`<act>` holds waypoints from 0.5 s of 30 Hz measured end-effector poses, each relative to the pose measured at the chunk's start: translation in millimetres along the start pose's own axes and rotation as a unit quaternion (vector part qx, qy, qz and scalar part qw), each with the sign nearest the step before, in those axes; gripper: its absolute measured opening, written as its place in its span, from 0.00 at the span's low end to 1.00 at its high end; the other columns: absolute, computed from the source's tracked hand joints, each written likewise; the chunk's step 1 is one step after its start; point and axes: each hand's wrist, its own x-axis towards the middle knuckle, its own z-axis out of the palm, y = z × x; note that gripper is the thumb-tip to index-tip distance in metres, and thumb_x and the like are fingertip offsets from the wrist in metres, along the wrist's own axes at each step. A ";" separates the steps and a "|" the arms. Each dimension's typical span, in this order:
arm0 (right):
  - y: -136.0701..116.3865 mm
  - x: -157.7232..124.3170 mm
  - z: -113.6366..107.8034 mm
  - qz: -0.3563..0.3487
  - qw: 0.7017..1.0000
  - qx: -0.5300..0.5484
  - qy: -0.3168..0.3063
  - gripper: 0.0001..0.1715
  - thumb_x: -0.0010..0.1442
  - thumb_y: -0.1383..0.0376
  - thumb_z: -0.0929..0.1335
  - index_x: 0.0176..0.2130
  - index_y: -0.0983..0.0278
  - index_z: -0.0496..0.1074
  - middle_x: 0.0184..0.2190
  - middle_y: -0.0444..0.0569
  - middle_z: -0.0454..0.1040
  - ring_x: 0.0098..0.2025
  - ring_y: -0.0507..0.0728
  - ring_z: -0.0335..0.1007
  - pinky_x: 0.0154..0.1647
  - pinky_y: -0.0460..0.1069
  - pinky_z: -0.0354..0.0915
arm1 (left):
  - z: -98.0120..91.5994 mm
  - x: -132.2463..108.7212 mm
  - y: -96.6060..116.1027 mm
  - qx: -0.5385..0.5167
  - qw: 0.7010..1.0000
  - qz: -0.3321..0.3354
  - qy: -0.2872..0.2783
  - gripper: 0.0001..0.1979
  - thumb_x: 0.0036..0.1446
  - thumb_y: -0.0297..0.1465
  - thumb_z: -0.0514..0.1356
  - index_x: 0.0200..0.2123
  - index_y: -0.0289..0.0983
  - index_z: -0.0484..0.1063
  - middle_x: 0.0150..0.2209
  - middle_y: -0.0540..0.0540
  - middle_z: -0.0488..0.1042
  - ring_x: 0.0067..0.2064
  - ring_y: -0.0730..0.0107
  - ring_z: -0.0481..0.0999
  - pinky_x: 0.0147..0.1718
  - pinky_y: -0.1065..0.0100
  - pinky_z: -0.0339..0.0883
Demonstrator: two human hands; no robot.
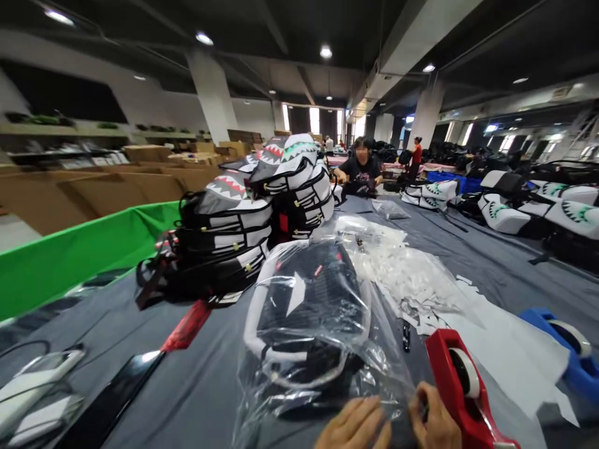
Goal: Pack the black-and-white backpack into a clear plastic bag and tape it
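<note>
A backpack (309,299), black with white trim, lies inside a clear plastic bag (248,399) on the grey cloth-covered table, right in front of me. At the bottom of the view my left hand (356,425) rests on the loose end of the bag, its fingers stretched out and slightly blurred. My right hand (433,419) is just to its right, fingers curled in a pinch at the bag's edge. Close beside that hand stands a red tape dispenser (461,380) with a roll of tape in it.
Stacked backpacks (229,231) stand behind the bagged one. Clear plastic bags (397,268) and white paper (510,349) spread to the right, near a blue tape dispenser (561,349). A phone-like black slab (112,399) lies left. Across the table is a person (362,165).
</note>
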 end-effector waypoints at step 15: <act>-49.3 22.5 -49.9 0.162 0.979 0.034 -0.122 0.29 0.63 0.41 0.59 0.24 0.57 0.54 0.21 0.42 0.61 0.23 0.53 0.60 0.27 0.48 0.64 | -135.9 -184.7 -21.0 -0.056 0.613 -0.773 0.151 0.21 0.51 0.53 0.57 0.27 0.41 0.69 0.23 0.53 0.72 0.26 0.67 0.71 0.30 0.68 0.66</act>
